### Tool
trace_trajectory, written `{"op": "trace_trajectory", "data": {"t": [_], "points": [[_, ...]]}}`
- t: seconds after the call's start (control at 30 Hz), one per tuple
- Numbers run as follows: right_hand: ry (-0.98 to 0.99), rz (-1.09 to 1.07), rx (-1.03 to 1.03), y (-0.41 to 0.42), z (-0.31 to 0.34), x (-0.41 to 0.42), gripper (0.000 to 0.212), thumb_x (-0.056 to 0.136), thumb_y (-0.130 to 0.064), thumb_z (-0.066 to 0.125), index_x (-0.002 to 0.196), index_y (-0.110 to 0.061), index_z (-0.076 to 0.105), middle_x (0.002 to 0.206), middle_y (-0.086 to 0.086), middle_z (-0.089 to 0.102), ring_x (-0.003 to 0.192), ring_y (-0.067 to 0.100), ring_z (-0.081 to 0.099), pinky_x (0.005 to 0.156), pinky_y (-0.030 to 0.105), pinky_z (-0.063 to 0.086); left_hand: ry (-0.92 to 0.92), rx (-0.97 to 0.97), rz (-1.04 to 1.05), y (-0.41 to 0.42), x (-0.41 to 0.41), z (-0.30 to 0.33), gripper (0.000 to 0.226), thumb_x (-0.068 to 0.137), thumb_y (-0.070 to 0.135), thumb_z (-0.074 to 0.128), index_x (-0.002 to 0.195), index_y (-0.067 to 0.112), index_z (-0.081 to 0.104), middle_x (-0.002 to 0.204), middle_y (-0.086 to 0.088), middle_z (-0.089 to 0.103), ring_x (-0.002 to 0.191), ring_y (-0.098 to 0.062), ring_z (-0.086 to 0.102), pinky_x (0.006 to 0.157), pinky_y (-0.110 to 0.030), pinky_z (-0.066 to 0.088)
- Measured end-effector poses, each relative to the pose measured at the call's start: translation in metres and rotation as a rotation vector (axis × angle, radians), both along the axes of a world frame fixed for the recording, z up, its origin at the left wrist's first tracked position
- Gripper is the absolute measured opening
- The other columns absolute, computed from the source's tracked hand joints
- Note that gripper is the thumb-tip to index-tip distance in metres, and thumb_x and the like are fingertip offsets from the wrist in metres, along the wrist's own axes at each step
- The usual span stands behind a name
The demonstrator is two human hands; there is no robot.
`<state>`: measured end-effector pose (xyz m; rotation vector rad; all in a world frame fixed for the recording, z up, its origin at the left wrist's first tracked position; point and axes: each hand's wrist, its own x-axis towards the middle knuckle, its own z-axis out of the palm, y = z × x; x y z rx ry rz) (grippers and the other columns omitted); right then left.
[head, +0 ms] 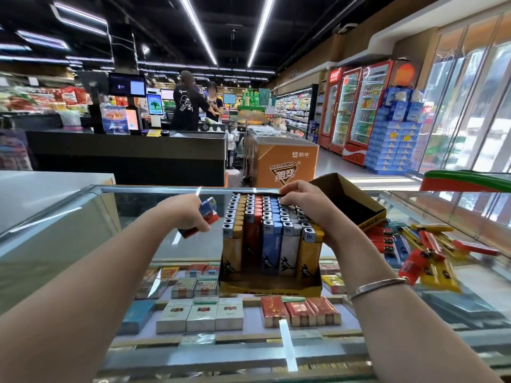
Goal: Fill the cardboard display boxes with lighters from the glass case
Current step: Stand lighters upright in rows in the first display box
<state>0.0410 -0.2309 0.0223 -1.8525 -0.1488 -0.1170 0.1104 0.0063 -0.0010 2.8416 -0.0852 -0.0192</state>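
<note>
Left hand [190, 217] grips a small bundle of lighters [206, 214] (blue and red bodies visible) just left of the cardboard display box [271, 286], which stands on the glass case [83, 217] top. Box holds upright rows of lighters — yellow, red, blue, white. Right hand [307, 205] rests over the back right rows, fingers curled onto the lighter heads. Second, empty box [348, 200] tilted behind it; loose lighters [423, 250] heaped to the right. Cigarette packs [199, 313] under the glass.
</note>
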Motion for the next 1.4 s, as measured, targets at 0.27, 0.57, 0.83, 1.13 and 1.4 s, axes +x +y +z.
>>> {"op": "trace_trajectory", "data": {"t": [0.27,0.57,0.83,1.13,1.4], "points": [[-0.004,-0.024,0.032,0.003,0.0,0.0,0.016,0.084,-0.007,0.059,0.099,-0.013,0.057,0.092,0.004,0.061,0.077,0.012,0.061,0.048,0.015,0.047,0.005,-0.681,0.06,0.016,-0.032,0.003,0.026,0.076,0.026,0.073,0.089,0.023,0.05,0.088,-0.003,0.057,0.079,-0.017,0.055,0.06,-0.025,0.042],[-0.08,-0.067,-0.138,0.0,0.008,-0.007,0.007,0.088,-0.015,0.058,0.095,-0.018,0.059,0.095,0.004,0.061,0.093,0.019,0.059,0.073,0.028,0.048,-0.35,-1.222,-0.339,-0.02,-0.096,0.041,0.026,0.063,0.026,0.071,0.087,0.018,0.063,0.076,0.008,0.072,0.068,-0.004,0.067,0.054,-0.013,0.049],[-0.6,0.293,0.032,0.025,0.034,-0.051,0.016,0.066,-0.027,0.072,0.082,-0.026,0.069,0.08,-0.008,0.07,0.078,0.009,0.065,0.073,0.022,0.054,-0.788,-0.747,-0.492,-0.039,-0.112,0.029,0.025,0.07,0.031,0.074,0.094,0.031,0.065,0.09,0.0,0.068,0.083,-0.019,0.064,0.073,-0.045,0.054],[-0.661,0.166,0.119,0.027,0.033,-0.052,0.02,0.079,0.0,0.066,0.091,-0.016,0.067,0.072,-0.012,0.068,0.067,0.003,0.065,0.06,0.014,0.05,-0.713,-1.043,-0.422,-0.032,-0.108,0.03,0.008,0.074,0.034,0.065,0.081,0.03,0.065,0.074,0.007,0.067,0.065,-0.002,0.06,0.063,-0.016,0.05],[-0.719,0.143,-0.343,0.038,0.024,-0.051,0.024,0.079,-0.006,0.07,0.1,-0.018,0.069,0.086,-0.012,0.063,0.079,0.002,0.062,0.074,0.014,0.051,-0.496,-1.239,-0.253,-0.019,-0.1,0.027,0.025,0.064,0.045,0.064,0.078,0.025,0.069,0.07,-0.002,0.062,0.06,-0.003,0.056,0.061,-0.02,0.052]]}}
